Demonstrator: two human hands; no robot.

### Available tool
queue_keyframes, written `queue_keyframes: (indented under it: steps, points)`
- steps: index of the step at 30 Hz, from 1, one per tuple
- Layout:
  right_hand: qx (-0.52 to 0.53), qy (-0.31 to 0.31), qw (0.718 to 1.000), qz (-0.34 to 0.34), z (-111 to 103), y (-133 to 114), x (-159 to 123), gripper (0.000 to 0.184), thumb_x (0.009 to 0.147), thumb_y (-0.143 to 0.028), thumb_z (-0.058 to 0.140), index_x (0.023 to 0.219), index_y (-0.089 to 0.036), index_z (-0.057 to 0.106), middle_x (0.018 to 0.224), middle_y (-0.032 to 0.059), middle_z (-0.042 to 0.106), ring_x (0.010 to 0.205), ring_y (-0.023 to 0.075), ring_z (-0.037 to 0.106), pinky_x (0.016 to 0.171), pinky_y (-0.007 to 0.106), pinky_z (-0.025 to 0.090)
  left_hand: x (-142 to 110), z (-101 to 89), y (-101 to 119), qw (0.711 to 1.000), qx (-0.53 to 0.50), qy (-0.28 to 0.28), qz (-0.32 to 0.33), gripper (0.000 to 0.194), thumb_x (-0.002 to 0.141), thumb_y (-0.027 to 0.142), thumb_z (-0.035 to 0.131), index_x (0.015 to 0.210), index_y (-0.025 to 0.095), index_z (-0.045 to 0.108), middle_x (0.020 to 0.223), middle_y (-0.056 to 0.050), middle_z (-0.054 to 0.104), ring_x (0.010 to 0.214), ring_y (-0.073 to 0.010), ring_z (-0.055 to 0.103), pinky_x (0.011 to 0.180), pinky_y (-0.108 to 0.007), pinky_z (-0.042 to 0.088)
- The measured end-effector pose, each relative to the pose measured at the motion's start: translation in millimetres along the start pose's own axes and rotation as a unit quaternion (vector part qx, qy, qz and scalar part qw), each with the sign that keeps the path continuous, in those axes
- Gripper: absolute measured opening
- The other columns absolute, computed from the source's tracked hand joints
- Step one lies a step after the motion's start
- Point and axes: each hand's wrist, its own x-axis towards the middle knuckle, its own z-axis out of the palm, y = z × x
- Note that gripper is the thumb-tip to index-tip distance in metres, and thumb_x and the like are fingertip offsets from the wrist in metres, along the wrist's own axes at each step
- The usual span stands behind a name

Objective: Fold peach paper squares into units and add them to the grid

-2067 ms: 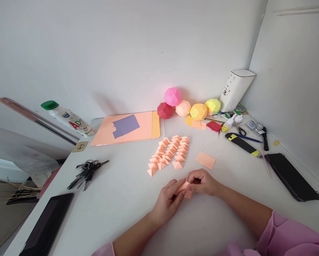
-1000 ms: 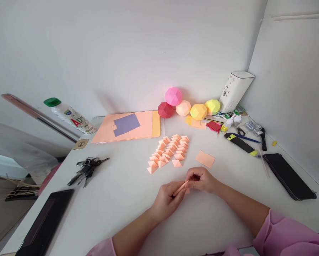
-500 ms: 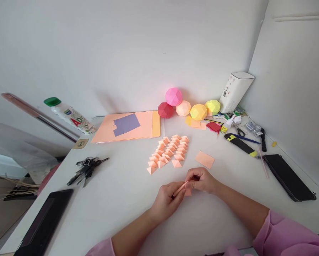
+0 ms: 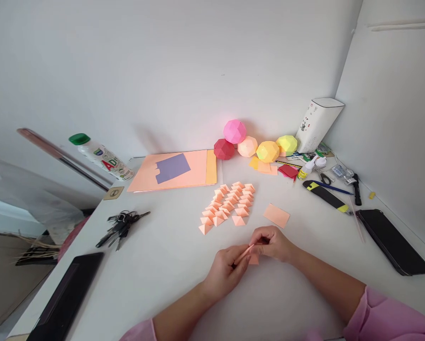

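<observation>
Low over the front of the white table, my left hand [image 4: 226, 271] and my right hand [image 4: 272, 243] meet at a small folded piece of peach paper [image 4: 254, 259]. Both hands pinch it between thumb and fingers, and the fingers hide much of it. Just beyond them lie rows of small folded peach paper pieces [image 4: 227, 201], each standing up in a peak. A flat peach paper rectangle [image 4: 277, 215] rests to their right, close behind my right hand.
Faceted paper balls [image 4: 234, 131] stand by the wall. Peach sheets [image 4: 141, 174] carry a purple paper piece [image 4: 173, 168]. Keys [image 4: 122, 226], a bottle [image 4: 104, 158] and a black device [image 4: 65, 298] are left. Right are a glue bottle [image 4: 307, 168], box cutter [image 4: 325, 196] and black case [image 4: 395, 241].
The whole view has shifted slightly, so things sit a little further right and lower. Both hands keep their pinch on the peach paper, with hardly any change in pose.
</observation>
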Motion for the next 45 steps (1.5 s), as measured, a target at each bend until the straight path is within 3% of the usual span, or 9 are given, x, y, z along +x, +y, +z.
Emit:
queue_keyframes:
  steps: [10, 17, 29, 45]
  points:
    - [-0.015, 0.006, 1.0, 0.001, 0.4, -2.7, 0.4, 0.022, 0.066, -0.035, 0.075, 0.068, -0.015, 0.065, 0.063, 0.0001, 0.058, 0.057, 0.0105, 0.049, 0.053, 0.024, 0.039, 1.5, -2.2, 4.9, 1.0, -0.014, -0.013, -0.013, 0.031, 0.091, 0.031, 0.037, 0.079, 0.014, 0.06, 0.058, 0.004, 0.028, 0.054, -0.0086, 0.026, 0.048, -0.02, 0.027]
    - [-0.005, 0.012, 1.0, 0.002, 2.0, -8.4, 1.8, 0.023, 0.066, -0.037, 0.074, 0.068, -0.016, 0.065, 0.056, -0.0024, 0.053, 0.052, 0.0093, 0.045, 0.05, 0.023, 0.038, 0.6, -2.1, 4.3, 0.998, -0.044, 0.025, -0.041, 0.034, 0.088, 0.037, 0.043, 0.1, 0.013, 0.064, 0.056, 0.004, 0.033, 0.052, -0.0088, 0.028, 0.048, -0.019, 0.031]
    - [-0.015, 0.038, 0.999, 0.035, 0.7, -3.7, 2.6, 0.027, 0.065, -0.037, 0.075, 0.072, -0.015, 0.061, 0.06, -0.0032, 0.051, 0.054, 0.0085, 0.044, 0.05, 0.022, 0.036, -0.1, -3.8, 3.5, 0.992, -0.09, 0.023, -0.084, 0.041, 0.088, 0.04, 0.044, 0.116, 0.015, 0.06, 0.058, 0.004, 0.04, 0.055, -0.0098, 0.036, 0.052, -0.021, 0.035]
    - [-0.025, 0.021, 0.999, 0.032, -1.4, -4.3, 2.1, 0.025, 0.067, -0.037, 0.074, 0.071, -0.016, 0.062, 0.063, -0.0027, 0.053, 0.056, 0.0091, 0.045, 0.052, 0.022, 0.035, 1.9, -6.1, 5.5, 0.986, -0.12, -0.003, -0.116, 0.041, 0.089, 0.042, 0.043, 0.114, 0.016, 0.062, 0.055, 0.005, 0.037, 0.047, -0.0073, 0.034, 0.045, -0.019, 0.031]
